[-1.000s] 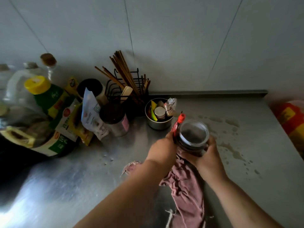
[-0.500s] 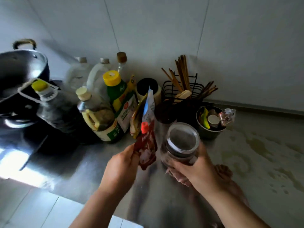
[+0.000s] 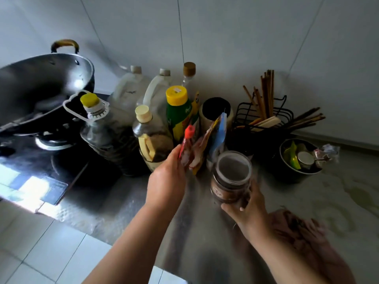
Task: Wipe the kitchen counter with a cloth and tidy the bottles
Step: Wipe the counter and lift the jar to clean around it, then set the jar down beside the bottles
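My left hand grips a red sauce pouch with a red cap, holding it up against the packets beside the bottles. My right hand holds a clear-lidded jar of dark brown contents low over the steel counter. A pink cloth lies crumpled on the counter under my right forearm. Several oil and sauce bottles stand clustered at the back, among them a green bottle with a yellow cap and a cream-capped oil bottle.
A wok sits on the stove at the left. A black wire rack with chopsticks and a small metal bowl of odds and ends stand at the back right. Wet smears mark the counter at right; its front edge runs close below my arms.
My view and both hands have swung left toward the bottles. My left hand has carried the red pouch up to the packets, and the jar has moved with my right hand, off the cloth.
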Available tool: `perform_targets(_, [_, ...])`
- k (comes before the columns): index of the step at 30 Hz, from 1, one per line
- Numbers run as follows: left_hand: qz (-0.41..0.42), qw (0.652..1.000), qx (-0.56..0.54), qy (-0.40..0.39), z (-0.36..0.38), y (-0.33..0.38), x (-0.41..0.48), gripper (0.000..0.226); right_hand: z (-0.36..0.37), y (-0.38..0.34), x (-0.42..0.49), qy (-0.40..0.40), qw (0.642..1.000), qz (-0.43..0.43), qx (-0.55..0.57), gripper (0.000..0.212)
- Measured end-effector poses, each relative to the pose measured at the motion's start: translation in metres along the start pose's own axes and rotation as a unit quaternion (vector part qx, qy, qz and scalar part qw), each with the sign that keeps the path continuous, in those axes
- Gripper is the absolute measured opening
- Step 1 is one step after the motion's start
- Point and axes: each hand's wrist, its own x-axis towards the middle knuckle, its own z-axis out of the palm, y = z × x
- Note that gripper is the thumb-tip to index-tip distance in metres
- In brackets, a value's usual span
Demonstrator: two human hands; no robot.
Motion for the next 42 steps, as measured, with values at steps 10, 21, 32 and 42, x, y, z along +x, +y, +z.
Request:
perform_targets(10, [-0.059, 0.984, 0.1, -0.132, 0.056, 0.027, 0.082, 0.039, -0.032, 0.022, -0.031, 0.005, 0.996, 0.084, -0.018, 0.083])
perform_targets(21, [-0.086, 0.981, 0.094, -0.149, 0.048, 0.027, 0.078, 0.027, -0.073, 0.022, -0.047, 0.079, 0.961, -0.12, -0.237, 0.029])
perform_targets(32, [-0.23, 0.832, -0.064, -0.5, 0.043, 0.034, -0.025, 0.02, -0.151, 0.084, -0.05, -0.131, 0.799, -0.216, -0.546, 0.05])
perform_targets(42, [-0.257, 0.875, -0.211, -0.352, 0.068, 0.058, -0.048, 0.013, -0.13, 0.079, 0.011, -0.008, 0.851, -0.113, -0.512, 0.056])
